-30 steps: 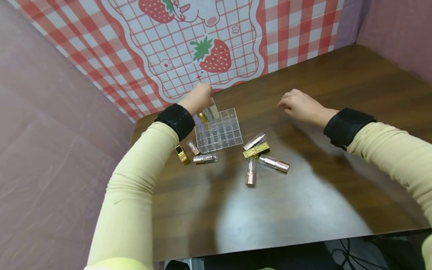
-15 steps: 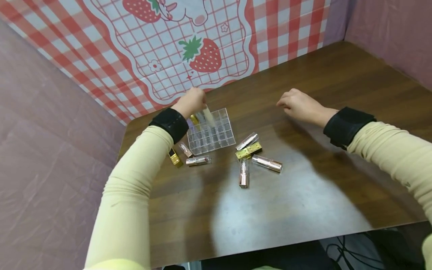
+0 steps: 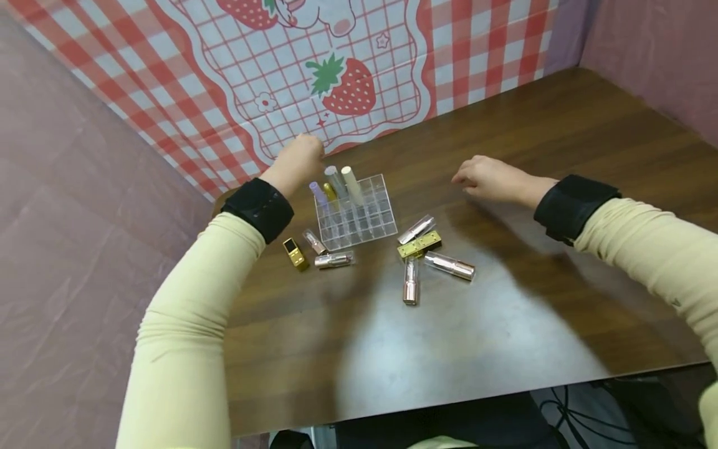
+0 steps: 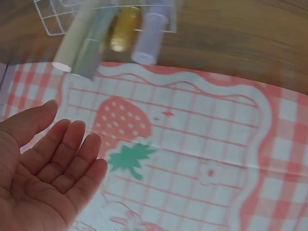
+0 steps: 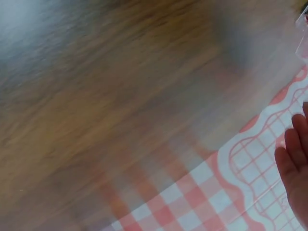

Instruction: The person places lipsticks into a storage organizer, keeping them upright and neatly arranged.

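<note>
My left hand [image 3: 298,163] hovers just left of a clear divided lipstick organizer [image 3: 387,228]. In the left wrist view its palm shows bare, the fingers relaxed. Several tubes stand in the organizer's back-left slots: a cream tube [image 3: 351,183], a grey tube [image 3: 335,181], a gold tube [image 3: 330,191] and a lilac tube [image 3: 318,192]. My right hand [image 3: 487,179] is held over the table to the right, fingers loosely bent and holding nothing. Only part of that hand [image 5: 297,159] appears in the right wrist view.
A gold lipstick [image 3: 295,254] and two clear-capped lipsticks, one of them rose gold [image 3: 315,242], lie left and in front of the organizer. Right of it, a yellow-gold case [image 3: 419,244] lies among several clear-capped lipsticks [image 3: 450,265]. A checked strawberry cloth [image 3: 471,50] hangs behind the table.
My left hand has let go of the cream tube, which now stands in the organizer, and has drawn back to the left. The right hand has barely moved.
</note>
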`<state>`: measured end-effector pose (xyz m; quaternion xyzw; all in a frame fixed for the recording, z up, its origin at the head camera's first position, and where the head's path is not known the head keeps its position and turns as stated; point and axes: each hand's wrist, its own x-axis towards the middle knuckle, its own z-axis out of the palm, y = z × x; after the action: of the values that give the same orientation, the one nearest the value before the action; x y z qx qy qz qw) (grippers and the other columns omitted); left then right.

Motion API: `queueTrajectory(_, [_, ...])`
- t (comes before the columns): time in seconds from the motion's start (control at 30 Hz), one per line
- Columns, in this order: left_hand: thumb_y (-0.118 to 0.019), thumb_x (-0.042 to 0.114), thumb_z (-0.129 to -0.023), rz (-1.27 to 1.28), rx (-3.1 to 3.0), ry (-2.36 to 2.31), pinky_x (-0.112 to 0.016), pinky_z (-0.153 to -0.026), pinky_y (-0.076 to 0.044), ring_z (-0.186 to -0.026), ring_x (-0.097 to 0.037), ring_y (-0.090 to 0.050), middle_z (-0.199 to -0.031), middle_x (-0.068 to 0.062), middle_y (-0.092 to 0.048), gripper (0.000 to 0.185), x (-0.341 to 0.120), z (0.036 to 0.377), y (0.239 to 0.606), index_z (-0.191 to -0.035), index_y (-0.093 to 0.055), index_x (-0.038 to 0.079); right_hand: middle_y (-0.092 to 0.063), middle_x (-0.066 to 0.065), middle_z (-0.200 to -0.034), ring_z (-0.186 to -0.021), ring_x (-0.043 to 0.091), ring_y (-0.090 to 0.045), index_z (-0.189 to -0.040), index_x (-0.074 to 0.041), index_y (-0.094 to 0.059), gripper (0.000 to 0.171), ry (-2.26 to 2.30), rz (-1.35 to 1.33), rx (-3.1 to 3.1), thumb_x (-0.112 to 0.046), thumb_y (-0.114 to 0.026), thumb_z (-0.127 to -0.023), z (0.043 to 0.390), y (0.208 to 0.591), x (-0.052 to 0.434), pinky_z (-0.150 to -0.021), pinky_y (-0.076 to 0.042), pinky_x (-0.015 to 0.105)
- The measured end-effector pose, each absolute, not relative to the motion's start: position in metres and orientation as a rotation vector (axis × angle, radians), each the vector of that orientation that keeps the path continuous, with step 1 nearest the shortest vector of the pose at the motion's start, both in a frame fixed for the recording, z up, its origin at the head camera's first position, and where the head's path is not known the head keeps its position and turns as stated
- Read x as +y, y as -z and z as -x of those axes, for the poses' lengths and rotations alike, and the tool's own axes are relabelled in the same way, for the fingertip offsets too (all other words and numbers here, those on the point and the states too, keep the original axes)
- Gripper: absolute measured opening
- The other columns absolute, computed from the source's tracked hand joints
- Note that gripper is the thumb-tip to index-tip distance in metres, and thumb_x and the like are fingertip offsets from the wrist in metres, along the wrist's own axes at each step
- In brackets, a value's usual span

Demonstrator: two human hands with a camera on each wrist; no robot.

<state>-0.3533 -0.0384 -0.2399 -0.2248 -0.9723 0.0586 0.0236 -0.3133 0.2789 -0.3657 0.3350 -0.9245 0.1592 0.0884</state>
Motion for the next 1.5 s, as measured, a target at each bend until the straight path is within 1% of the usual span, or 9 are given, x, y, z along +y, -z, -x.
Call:
queueTrajectory(0.2, [-0.054, 0.004, -0.079, 0.609, -3.030, -0.175, -0.041, -0.067, -0.044, -0.070, -0.023, -0.046, -0.072, -0.008, -0.050, 0.013, -0.075, 0.343, 0.242, -0.066, -0.052, 0.001, -0.061, 0.022, -0.098, -0.095, 0.036, -0.056, -0.103, 0.010, -0.062, 0.026, -0.471, -1.178, -2.820, 0.005, -0.065, -0.077, 0.316, 0.369, 0.255, -0.082, -0.045, 0.047])
queueTrajectory(0.4, [-0.056, 0.003, -0.077, 0.519, -3.088, -0.154, -0.039, -0.066, -0.043, -0.069, -0.022, -0.045, -0.072, -0.007, -0.052, 0.012, -0.111, 0.334, 0.253, -0.066, -0.056, 0.001, -0.062, 0.021, -0.096, -0.092, 0.035, -0.058, -0.099, 0.009, -0.063, 0.024, -0.508, -1.343, -2.774, 0.007, -0.066, -0.075, 0.321, 0.379, 0.233, -0.079, -0.047, 0.045])
queueTrajectory(0.57, [-0.051, -0.001, -0.074, 0.455, -3.107, -0.117, -0.033, -0.057, -0.034, -0.060, -0.019, -0.036, -0.062, -0.004, -0.039, 0.022, -0.135, 0.327, 0.264, -0.055, -0.043, 0.006, -0.062, 0.014, -0.091, -0.087, 0.029, -0.059, -0.093, 0.003, -0.065, 0.019, -0.555, -1.434, -2.742, 0.008, -0.063, -0.075, 0.323, 0.389, 0.223, -0.075, -0.048, 0.041])
queueTrajectory(0.63, [-0.051, -0.002, -0.075, 0.443, -3.111, -0.098, -0.034, -0.057, -0.036, -0.060, -0.019, -0.039, -0.063, -0.005, -0.043, 0.018, -0.141, 0.326, 0.268, -0.057, -0.047, 0.003, -0.062, 0.010, -0.087, -0.083, 0.024, -0.059, -0.089, 0.000, -0.065, 0.016, -0.549, -1.456, -2.731, 0.009, -0.062, -0.076, 0.325, 0.392, 0.223, -0.072, -0.048, 0.039])
queueTrajectory(0.77, [-0.053, -0.001, -0.076, 0.407, -3.126, -0.050, -0.040, -0.068, -0.045, -0.070, -0.024, -0.051, -0.080, -0.014, -0.059, 0.009, -0.150, 0.323, 0.273, -0.074, -0.062, -0.003, -0.061, 0.006, -0.082, -0.077, 0.019, -0.058, -0.085, -0.002, -0.064, 0.014, -0.559, -1.459, -2.727, 0.008, -0.064, -0.075, 0.328, 0.395, 0.224, -0.069, -0.047, 0.036])
queueTrajectory(1.0, [-0.054, -0.002, -0.077, 0.398, -3.150, -0.048, -0.036, -0.061, -0.043, -0.064, -0.020, -0.046, -0.071, -0.009, -0.055, 0.008, -0.159, 0.316, 0.279, -0.070, -0.058, -0.002, -0.063, 0.005, -0.082, -0.076, 0.018, -0.058, -0.084, -0.002, -0.065, 0.014, -0.585, -1.460, -2.740, 0.007, -0.065, -0.073, 0.329, 0.393, 0.218, -0.068, -0.048, 0.035])
queueTrajectory(1.2, [-0.060, 0.004, -0.080, 0.424, -3.137, 0.013, -0.041, -0.072, -0.048, -0.075, -0.026, -0.056, -0.084, -0.015, -0.064, 0.010, -0.159, 0.312, 0.286, -0.080, -0.064, -0.004, -0.062, 0.006, -0.083, -0.076, 0.017, -0.057, -0.084, -0.002, -0.065, 0.014, -0.535, -1.388, -2.797, 0.006, -0.066, -0.073, 0.326, 0.386, 0.223, -0.067, -0.047, 0.034])
queueTrajectory(1.33, [-0.059, 0.005, -0.079, 0.443, -3.144, 0.042, -0.039, -0.067, -0.045, -0.067, -0.022, -0.050, -0.073, -0.009, -0.058, 0.010, -0.161, 0.310, 0.290, -0.072, -0.062, -0.002, -0.062, 0.007, -0.085, -0.078, 0.018, -0.056, -0.088, 0.000, -0.065, 0.015, -0.532, -1.308, -2.844, 0.005, -0.065, -0.074, 0.323, 0.371, 0.230, -0.069, -0.047, 0.035])
queueTrajectory(1.5, [-0.059, 0.007, -0.078, 0.457, -3.146, 0.070, -0.030, -0.055, -0.036, -0.057, -0.017, -0.039, -0.058, -0.001, -0.043, 0.022, -0.165, 0.306, 0.291, -0.057, -0.052, 0.005, -0.063, 0.008, -0.085, -0.077, 0.017, -0.055, -0.091, 0.001, -0.065, 0.017, -0.482, -1.247, -2.884, 0.004, -0.063, -0.075, 0.321, 0.343, 0.239, -0.067, -0.046, 0.034])
